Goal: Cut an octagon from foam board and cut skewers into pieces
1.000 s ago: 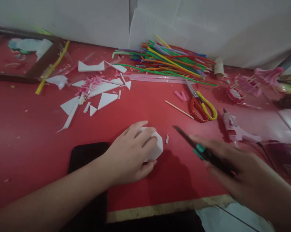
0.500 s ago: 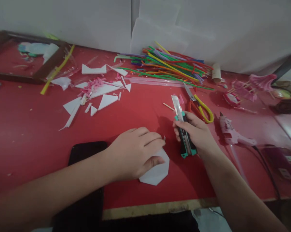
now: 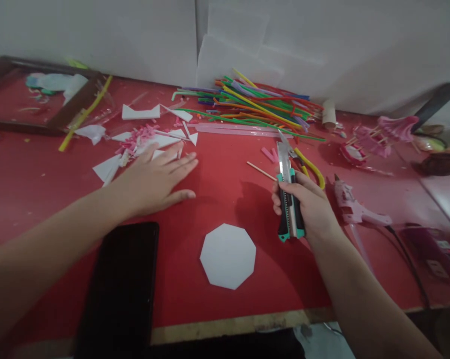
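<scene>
Octagon [image 3: 227, 256] of white foam/card lies flat on the red table [image 3: 225, 199], near the front edge, untouched by either hand. It sits just below & left of the right hand's [image 3: 306, 209] grip, well apart from the left hand [image 3: 155, 180], which is up & to its left.

Black phone [image 3: 122, 286] lies flat, screen dark, left of the octagon, under the left forearm.

Right hand is wrapped tight round a utility knife [image 3: 289, 199], black/teal body, blade end pointing away from the person, teal butt sticking out below the fist. Fingers curl over the handle from the right, thumb on the left side.

Left hand is spread flat, fingers apart, palm down on the table, holding nothing; fingertips reach the white offcuts [image 3: 135, 144] w/ pink bits mixed in.

Just past the knife tip: scissors [image 3: 307, 164] w/ yellow & red handles, partly hidden behind the knife. Thin wooden stick [image 3: 261, 171] left of the grip. Pink glue gun [image 3: 350, 204] right of the grip, cord trailing off right.

Further back, a heap of coloured straws [image 3: 258, 102] against the white wall; a small cardboard tube [image 3: 328, 114] at its right end. Far left, a dark wooden frame [image 3: 66, 107].
</scene>
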Tool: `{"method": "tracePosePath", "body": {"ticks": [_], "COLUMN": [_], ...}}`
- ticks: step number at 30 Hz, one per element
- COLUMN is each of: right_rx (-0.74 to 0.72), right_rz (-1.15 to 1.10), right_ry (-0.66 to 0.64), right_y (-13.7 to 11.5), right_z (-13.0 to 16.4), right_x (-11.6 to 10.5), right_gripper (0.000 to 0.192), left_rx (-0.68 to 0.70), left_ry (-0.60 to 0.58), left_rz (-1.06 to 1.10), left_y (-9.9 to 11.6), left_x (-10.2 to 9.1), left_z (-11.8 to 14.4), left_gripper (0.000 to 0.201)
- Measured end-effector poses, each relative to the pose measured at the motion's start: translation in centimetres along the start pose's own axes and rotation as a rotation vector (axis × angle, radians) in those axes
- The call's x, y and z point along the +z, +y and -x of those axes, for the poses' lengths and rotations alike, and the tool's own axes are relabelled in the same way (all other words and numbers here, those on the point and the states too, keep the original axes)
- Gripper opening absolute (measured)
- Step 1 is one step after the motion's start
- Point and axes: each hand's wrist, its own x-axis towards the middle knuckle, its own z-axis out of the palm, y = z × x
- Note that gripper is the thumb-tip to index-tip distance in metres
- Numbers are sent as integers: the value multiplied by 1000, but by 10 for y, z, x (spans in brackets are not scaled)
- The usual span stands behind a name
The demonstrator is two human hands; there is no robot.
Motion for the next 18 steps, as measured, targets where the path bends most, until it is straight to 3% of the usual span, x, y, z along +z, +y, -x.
{"method": "tracePosePath", "body": {"ticks": [3, 6, 9, 13, 15, 18], "right_rx": [17, 2, -39, -124, -223, -434], "right_rz": [-15, -31, -34, 70, 187, 472], "right_ry": [-3, 3, -35, -65, -91, -147], "right_y": [0, 1, 0, -9, -17, -34], "right_z": [1, -1, -5, -10, -13, -24], "right_x": [2, 2, -1, -5, -2, 11], "right_gripper": [21, 18, 11, 22, 36, 44], "left_rx": [-132, -163, -36, 207, 245, 262], "left_ry": [75, 132, 174, -59, -84, -62], "left_rz": [-87, -71, 53, 293, 341, 393], "left_y": [-10, 7, 49, 110, 127, 131], "left_x": [-9, -22, -32, -30, -24, -12], "left_z": [8, 8, 9, 20, 26, 28], "left_gripper": [64, 60, 65, 95, 100, 89]}}
